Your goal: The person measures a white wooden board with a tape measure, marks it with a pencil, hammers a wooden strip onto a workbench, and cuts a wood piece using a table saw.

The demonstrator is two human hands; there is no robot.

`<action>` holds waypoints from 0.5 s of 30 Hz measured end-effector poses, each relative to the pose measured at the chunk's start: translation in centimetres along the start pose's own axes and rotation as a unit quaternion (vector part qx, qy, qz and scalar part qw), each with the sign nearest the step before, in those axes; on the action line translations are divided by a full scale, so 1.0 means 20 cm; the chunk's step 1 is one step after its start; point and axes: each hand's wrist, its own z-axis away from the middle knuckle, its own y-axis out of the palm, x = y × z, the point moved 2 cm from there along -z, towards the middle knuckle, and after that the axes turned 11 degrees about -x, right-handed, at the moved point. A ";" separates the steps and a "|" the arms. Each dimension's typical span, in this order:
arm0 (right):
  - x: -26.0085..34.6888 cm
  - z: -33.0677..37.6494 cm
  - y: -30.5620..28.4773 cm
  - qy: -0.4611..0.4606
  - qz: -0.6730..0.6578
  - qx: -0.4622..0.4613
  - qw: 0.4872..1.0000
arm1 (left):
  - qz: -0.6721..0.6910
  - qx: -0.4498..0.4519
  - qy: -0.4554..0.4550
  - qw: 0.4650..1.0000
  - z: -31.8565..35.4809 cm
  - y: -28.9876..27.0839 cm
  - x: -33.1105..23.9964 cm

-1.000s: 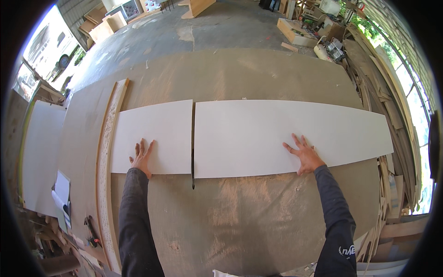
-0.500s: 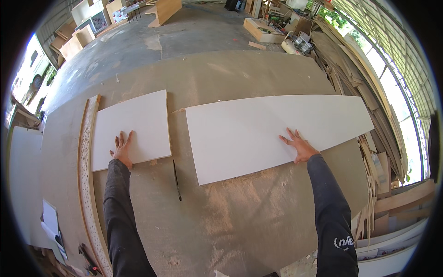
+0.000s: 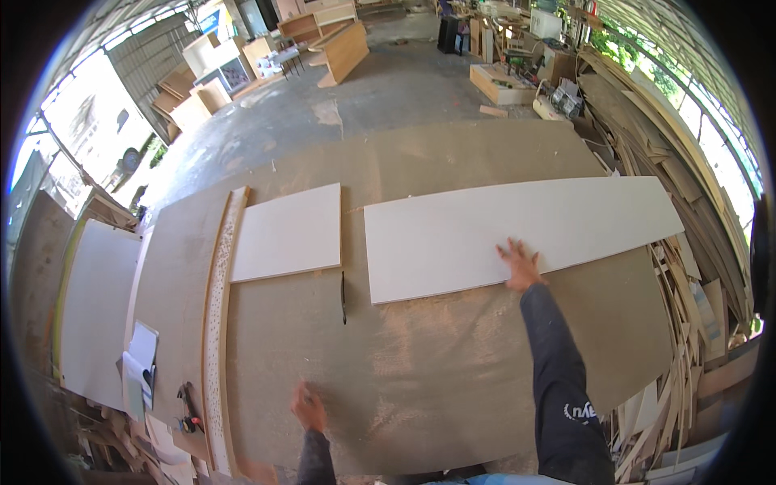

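The table [image 3: 453, 364] is a wide brown sheet dusted with sawdust. On it lies the long white board [image 3: 517, 234], running off to the right, and left of it — apart by a clear gap — the short white board [image 3: 287, 232]. The right hand [image 3: 521, 267] rests flat on the long board's near edge, fingers spread. The left hand [image 3: 309, 408] touches the bare table near its front edge, well apart from both boards — its fingers too small to tell.

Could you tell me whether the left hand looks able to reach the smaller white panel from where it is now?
Probably yes. The left hand rests low on the dusty table, apart from the smaller white panel. Only bare, sawdust-covered surface lies between them, with the saw slot off to the side.
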 end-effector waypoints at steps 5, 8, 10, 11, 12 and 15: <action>-0.25 0.62 0.15 -0.096 -0.110 -0.033 0.989 | 0.029 -0.054 -0.054 0.997 0.53 -0.09 -0.08; -0.56 1.12 0.17 -0.021 -0.134 -0.109 0.985 | -0.003 -0.066 -0.063 0.996 0.66 -0.15 -0.09; -1.00 1.53 0.14 0.141 -0.082 -0.192 0.968 | 0.006 -0.063 -0.058 0.996 0.70 -0.07 -0.23; -1.20 1.71 0.14 0.235 -0.049 -0.225 0.945 | 0.004 -0.059 -0.059 0.997 0.74 -0.04 -0.27; -1.36 1.87 0.14 0.321 -0.013 -0.251 0.913 | -0.004 -0.065 -0.062 0.996 0.76 0.00 -0.29; -1.66 2.13 0.15 0.570 -0.035 -0.310 0.760 | -0.029 -0.079 -0.087 0.993 0.79 0.07 -0.30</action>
